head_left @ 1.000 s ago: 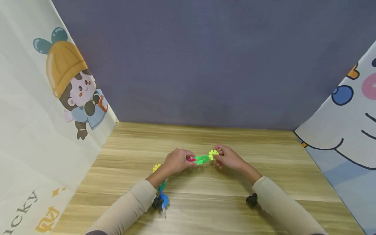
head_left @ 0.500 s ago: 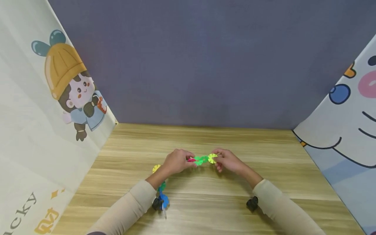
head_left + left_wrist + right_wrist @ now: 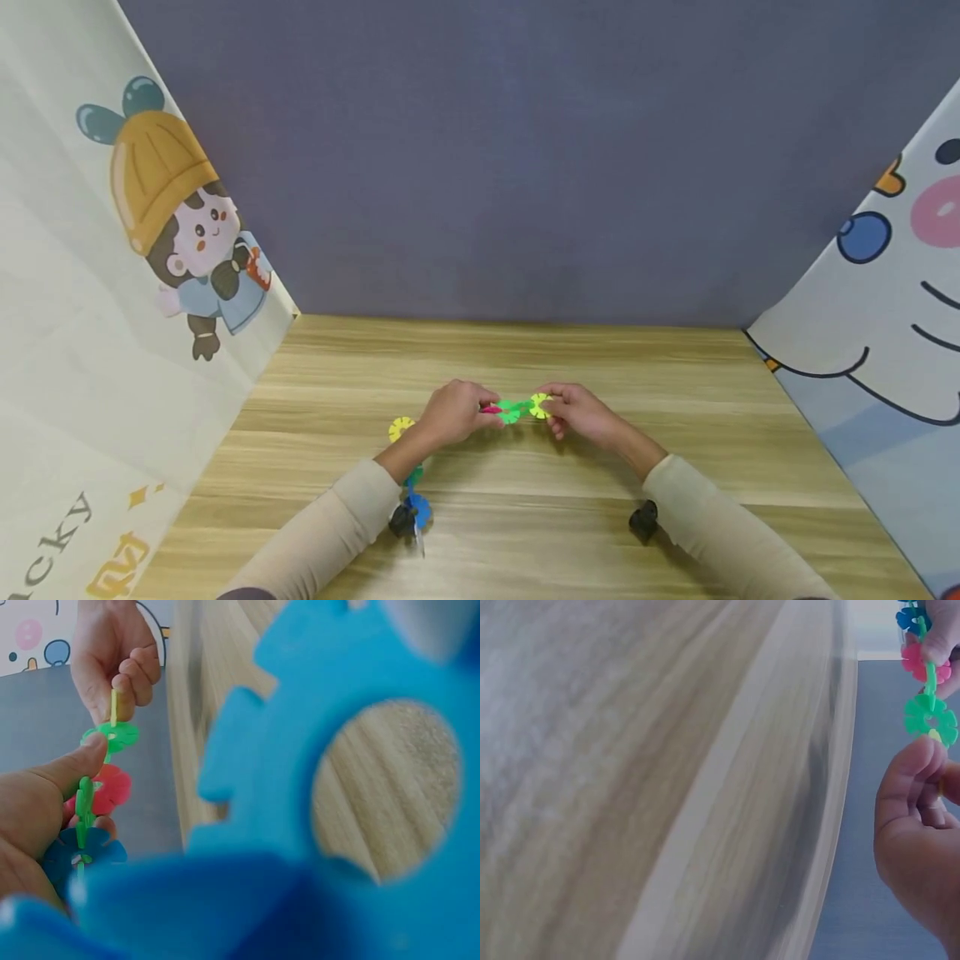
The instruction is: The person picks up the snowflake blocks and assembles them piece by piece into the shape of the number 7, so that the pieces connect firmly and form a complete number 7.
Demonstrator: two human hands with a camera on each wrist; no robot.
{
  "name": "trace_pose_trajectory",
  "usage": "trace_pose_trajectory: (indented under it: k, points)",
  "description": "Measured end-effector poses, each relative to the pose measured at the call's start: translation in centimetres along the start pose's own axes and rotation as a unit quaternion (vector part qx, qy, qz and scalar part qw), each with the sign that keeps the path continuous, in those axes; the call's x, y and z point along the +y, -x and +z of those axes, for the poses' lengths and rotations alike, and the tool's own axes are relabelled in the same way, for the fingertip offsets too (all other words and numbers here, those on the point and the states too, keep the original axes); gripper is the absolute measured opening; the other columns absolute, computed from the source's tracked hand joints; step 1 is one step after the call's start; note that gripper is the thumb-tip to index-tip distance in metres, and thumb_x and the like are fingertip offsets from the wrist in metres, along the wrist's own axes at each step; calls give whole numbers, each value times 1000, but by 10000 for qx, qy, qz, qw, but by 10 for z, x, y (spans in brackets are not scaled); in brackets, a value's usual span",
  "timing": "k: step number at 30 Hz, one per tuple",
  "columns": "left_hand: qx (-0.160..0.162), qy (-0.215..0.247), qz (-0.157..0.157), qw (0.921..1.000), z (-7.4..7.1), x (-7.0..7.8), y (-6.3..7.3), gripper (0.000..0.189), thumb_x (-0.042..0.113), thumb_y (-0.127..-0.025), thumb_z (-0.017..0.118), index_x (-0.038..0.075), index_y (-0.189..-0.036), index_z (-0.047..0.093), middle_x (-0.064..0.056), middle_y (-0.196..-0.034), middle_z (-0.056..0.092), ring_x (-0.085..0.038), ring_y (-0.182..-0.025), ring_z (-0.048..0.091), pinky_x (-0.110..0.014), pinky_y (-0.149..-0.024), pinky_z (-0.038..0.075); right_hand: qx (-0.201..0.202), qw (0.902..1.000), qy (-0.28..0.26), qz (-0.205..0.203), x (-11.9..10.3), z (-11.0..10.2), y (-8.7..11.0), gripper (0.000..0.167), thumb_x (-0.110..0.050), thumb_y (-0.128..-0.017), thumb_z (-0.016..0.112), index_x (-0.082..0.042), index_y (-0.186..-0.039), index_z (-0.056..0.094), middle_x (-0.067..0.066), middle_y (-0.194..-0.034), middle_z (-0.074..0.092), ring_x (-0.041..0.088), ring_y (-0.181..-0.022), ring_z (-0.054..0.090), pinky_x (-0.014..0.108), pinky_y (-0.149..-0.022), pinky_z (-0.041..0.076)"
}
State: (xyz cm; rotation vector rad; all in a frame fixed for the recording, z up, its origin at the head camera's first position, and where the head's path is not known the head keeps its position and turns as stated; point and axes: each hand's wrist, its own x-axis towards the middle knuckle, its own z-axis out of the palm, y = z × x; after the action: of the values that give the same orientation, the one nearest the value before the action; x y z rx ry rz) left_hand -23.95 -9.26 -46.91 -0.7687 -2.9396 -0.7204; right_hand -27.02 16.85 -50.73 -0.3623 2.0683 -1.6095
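Both hands meet over the middle of the table in the head view. The left hand (image 3: 453, 410) grips a chain of slotted plastic snowflake discs near a pink disc (image 3: 112, 786). Green discs (image 3: 509, 412) of the chain stick out toward the right. Between thumb and fingers, the right hand (image 3: 588, 414) pinches a yellow snowflake disc (image 3: 537, 406), its edge right at the outermost green disc (image 3: 919, 720). More discs show by the left forearm: a yellow one (image 3: 402, 429) and a blue one (image 3: 420, 512). A blue disc (image 3: 270, 772) fills much of the left wrist view.
The wood-grain table (image 3: 675, 383) ends at a dark grey-blue back panel (image 3: 480, 167). Cartoon-printed white panels stand left (image 3: 52, 333) and right (image 3: 832, 333). Small black devices sit at the left wrist (image 3: 402, 521) and right wrist (image 3: 643, 521).
The right hand has moved slightly left and down, bringing the yellow disc from apart to the end green disc. The left hand stays nearly in place.
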Motion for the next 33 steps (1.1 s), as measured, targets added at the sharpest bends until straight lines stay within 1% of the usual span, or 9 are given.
trace_pose_trajectory:
  k: [3,7,10,17,22,25,27,30,33]
  points:
    - [58,-9,21,10000,2,0,-1,28,38,-83,83,21,-106,81,8,-84,75,-5,-65,53,-23,-55,42,-68,9999,-140,-39,-1,-2,1,42,-11,-105,50,13,-139,47,0,-71,58,9,-61,54,23,-57,51]
    - [178,-52,94,9998,5,-1,-2,33,40,-83,83,20,-109,80,4,-96,79,-9,-78,67,-26,-61,50,-131,9991,-405,-73,-2,-3,2,41,-8,-105,48,15,-140,46,-1,-71,58,7,-60,54,21,-56,50]
    - [254,-102,184,9995,7,-1,-3,35,40,-82,83,19,-110,80,2,-102,80,-12,-84,72,-27,-63,53,-147,9982,-571,-104,-3,-2,2,42,-6,-105,47,17,-140,44,-2,-70,58,6,-59,54,21,-56,50]
    - [279,-214,278,9990,9,-1,-4,35,40,-81,83,19,-110,80,2,-99,79,-9,-78,68,-23,-60,49,-118,9973,-704,-153,0,1,2,39,-6,-105,48,18,-136,46,-3,-70,58,6,-57,53,21,-55,50]
    - [173,-175,300,9992,10,0,-4,29,38,-81,84,21,-103,81,5,-88,77,-4,-66,54,-20,-55,42,-168,9966,-802,-59,5,3,4,39,-6,-105,48,17,-136,46,-3,-70,58,6,-57,54,21,-55,50]
    - [73,-127,287,9995,8,2,-5,27,38,-82,84,21,-101,81,7,-83,74,-3,-65,50,-20,-55,41,-157,9966,-812,-38,7,2,6,36,-6,-105,48,16,-134,48,-3,-71,58,6,-58,54,21,-55,50]
    - [-15,-34,265,9996,6,4,-5,27,39,-83,84,21,-103,81,8,-83,74,-2,-65,51,-20,-55,42,-131,9963,-849,-6,6,0,9,35,-6,-105,48,15,-132,50,-3,-70,58,6,-58,54,21,-55,50]
    - [-62,139,146,9998,1,6,-6,33,39,-84,83,20,-111,79,8,-89,77,-2,-68,56,-22,-57,46,-72,9954,-952,23,-1,-4,12,33,-9,-105,48,12,-131,51,-4,-70,57,5,-58,53,20,-54,49]
    - [-18,158,88,9998,-5,7,-8,37,41,-86,80,21,-117,77,8,-94,78,-4,-73,62,-24,-61,49,-32,9940,-1092,15,-8,-6,14,37,-13,-106,48,10,-135,48,-5,-70,56,4,-58,52,19,-54,49]
